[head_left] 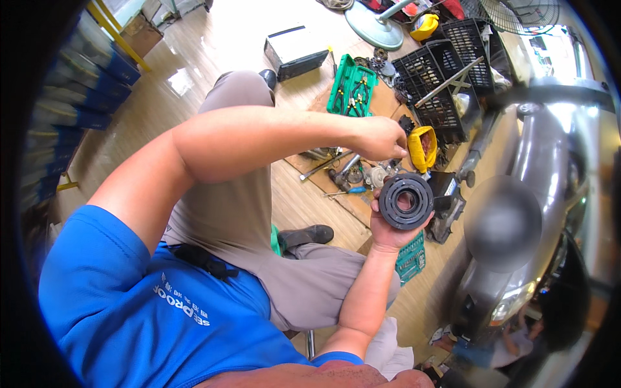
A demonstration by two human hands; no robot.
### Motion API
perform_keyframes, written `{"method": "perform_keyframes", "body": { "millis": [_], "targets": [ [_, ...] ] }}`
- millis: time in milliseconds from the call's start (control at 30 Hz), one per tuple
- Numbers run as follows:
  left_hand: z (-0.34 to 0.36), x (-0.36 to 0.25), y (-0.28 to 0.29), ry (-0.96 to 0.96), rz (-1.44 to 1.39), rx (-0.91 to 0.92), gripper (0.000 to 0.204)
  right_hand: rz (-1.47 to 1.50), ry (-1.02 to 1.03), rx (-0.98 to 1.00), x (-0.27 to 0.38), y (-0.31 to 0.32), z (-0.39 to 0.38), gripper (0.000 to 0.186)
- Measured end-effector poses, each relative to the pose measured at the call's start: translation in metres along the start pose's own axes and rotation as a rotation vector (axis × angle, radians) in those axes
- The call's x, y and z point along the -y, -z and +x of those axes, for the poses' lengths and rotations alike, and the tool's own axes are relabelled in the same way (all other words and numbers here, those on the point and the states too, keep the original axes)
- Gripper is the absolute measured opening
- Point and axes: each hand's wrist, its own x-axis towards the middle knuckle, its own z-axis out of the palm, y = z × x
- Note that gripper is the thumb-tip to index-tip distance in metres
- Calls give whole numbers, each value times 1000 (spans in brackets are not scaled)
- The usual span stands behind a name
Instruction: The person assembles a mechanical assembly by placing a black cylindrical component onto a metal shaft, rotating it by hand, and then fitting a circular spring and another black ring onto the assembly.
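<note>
My right hand (387, 238) holds up a black pulley (388, 201), a thick round part with concentric rings, arc-shaped slots and a hole in the middle. The palm is under it and the fingers close round its edge. My left hand (380, 138) reaches across, a little beyond the pulley and apart from it. Its fingers are curled and pressed together; whether anything small is in them is hidden. Right beside those fingertips lies an open yellow bag (422, 148) with reddish-brown stuff inside. Loose metal parts (376, 175) and a blue-handled tool (356, 190) lie below the left hand.
Beyond my hands are an open green tool case (352, 88) with pliers and black plastic crates (430, 81). A teal socket case (411, 258) lies by my right wrist. A grey car (537, 168) stands at the right. A boxy white-and-black unit (296, 53) sits on the floor.
</note>
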Motion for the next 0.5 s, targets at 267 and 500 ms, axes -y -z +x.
{"method": "perform_keyframes", "body": {
  "millis": [267, 500],
  "targets": [
    [-42, 21, -29, 467, -582, 57, 57, 10, 47, -157, -21, -3, 23, 85],
    [-40, 26, -44, 395, -1226, 160, 74, -335, 125, -109, -34, 12, 34, 67]
  ]
}}
